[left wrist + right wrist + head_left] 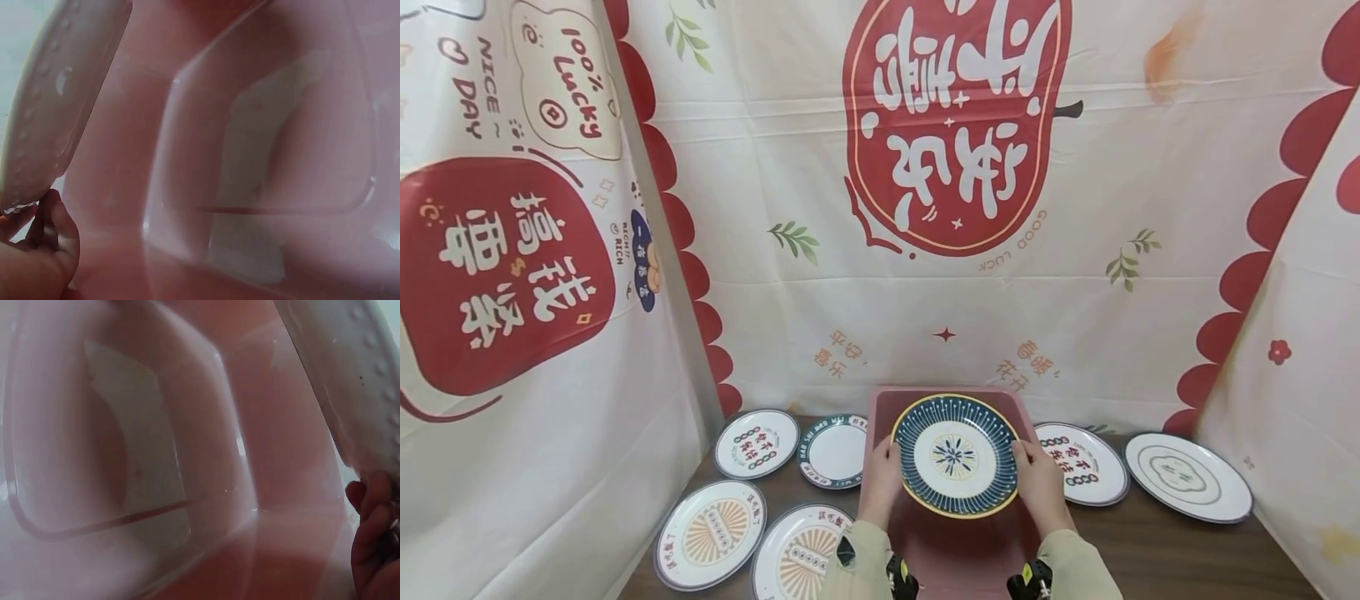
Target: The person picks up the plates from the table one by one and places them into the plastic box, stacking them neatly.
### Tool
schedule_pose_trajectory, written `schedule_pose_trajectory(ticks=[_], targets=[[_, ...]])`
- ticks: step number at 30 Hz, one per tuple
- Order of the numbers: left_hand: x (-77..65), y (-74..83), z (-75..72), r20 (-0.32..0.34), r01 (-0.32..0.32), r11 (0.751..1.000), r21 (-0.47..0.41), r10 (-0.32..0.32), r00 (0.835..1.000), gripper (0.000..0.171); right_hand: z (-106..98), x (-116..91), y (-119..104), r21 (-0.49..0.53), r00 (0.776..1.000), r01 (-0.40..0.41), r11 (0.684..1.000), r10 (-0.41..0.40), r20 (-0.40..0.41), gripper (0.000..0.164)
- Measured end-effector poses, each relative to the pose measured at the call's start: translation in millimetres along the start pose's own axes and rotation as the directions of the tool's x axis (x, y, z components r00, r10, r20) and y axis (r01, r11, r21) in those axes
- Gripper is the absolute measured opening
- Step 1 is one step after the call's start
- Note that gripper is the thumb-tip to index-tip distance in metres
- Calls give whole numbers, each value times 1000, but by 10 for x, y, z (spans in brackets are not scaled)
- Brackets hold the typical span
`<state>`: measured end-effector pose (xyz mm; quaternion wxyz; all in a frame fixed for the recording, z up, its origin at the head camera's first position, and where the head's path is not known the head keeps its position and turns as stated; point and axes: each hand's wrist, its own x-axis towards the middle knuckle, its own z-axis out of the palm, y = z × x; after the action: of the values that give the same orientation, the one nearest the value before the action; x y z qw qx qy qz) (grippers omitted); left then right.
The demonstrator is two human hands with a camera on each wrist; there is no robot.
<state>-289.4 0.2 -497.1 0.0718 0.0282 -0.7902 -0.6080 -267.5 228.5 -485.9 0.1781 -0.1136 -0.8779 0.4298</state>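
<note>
A plate (955, 457) with a blue patterned rim, yellow edge and flower centre is held up over a pink plastic basin (951, 560). My left hand (882, 481) pinches its left edge, and my right hand (1040, 483) pinches the right edge. The left wrist view shows the pale underside of the plate (65, 94) above the curled fingers of the left hand (44, 250). On the other side, the right wrist view has the plate's underside (350, 369) over the right hand (377, 540). Inside the basin (125, 156) the walls look smooth and shiny.
Left of the basin lie several plates: a red-lettered one (757, 444), a green-rimmed one (837, 452) and two with orange rays, one (711, 534) farther left. To the right are a red-lettered plate (1084, 464) and a grey-ringed plate (1189, 477). Printed cloth (940, 308) hangs behind the brown table (1195, 554).
</note>
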Motion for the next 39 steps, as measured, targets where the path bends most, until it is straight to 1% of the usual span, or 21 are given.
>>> schedule_pose_trajectory(ticks=[3,7,11,14,17,19,22,23,25,27,29,32,33,35,37,39], targets=[[21,-63,50,-6,-37,998,44,37,999,32,-5,-1,17,-48,1000,27,998,-27,-13,39],[58,-108,83,-12,-59,997,50,60,998,31,3,-3,30,-74,1000,28,997,-29,-12,36],[92,-115,82,-1,-35,998,50,36,999,35,-8,-15,22,-103,1000,16,995,-15,13,37],[107,-113,87,16,-19,998,62,18,1000,37,-35,-19,4,-136,999,29,990,-23,40,36],[118,-105,106,27,-24,992,120,21,999,36,-56,-15,-7,-184,998,47,982,-37,55,32],[123,-94,122,36,-20,981,192,13,999,36,-54,-4,1,-226,996,64,972,-50,68,28],[120,-74,139,46,11,950,311,-27,999,36,-31,11,21,-302,991,114,946,-89,96,23],[118,-74,146,51,29,939,342,-50,997,37,-23,12,29,-324,989,128,937,-98,107,23],[115,-80,156,61,66,919,389,-97,993,39,-3,8,44,-382,984,158,911,-111,142,23],[115,-102,165,69,67,897,438,-108,992,42,18,-4,54,-451,977,185,873,-113,183,22],[109,-136,177,80,33,867,497,-84,993,39,46,-20,65,-522,968,215,826,-111,223,22],[90,-173,192,106,-48,798,601,-20,994,27,96,-51,75,-624,957,252,739,-96,274,21],[81,-177,194,113,-67,776,627,-5,994,23,115,-63,77,-645,956,254,720,-85,282,20],[70,-181,200,124,-100,740,665,23,992,16,150,-85,85,-674,954,246,697,-51,295,20],[70,-176,208,130,-114,722,683,33,991,14,167,-100,88,-681,954,231,695,-26,298,19],[86,-181,223,134,-135,701,700,57,989,12,173,-95,84,-679,955,217,701,-7,297,19]])
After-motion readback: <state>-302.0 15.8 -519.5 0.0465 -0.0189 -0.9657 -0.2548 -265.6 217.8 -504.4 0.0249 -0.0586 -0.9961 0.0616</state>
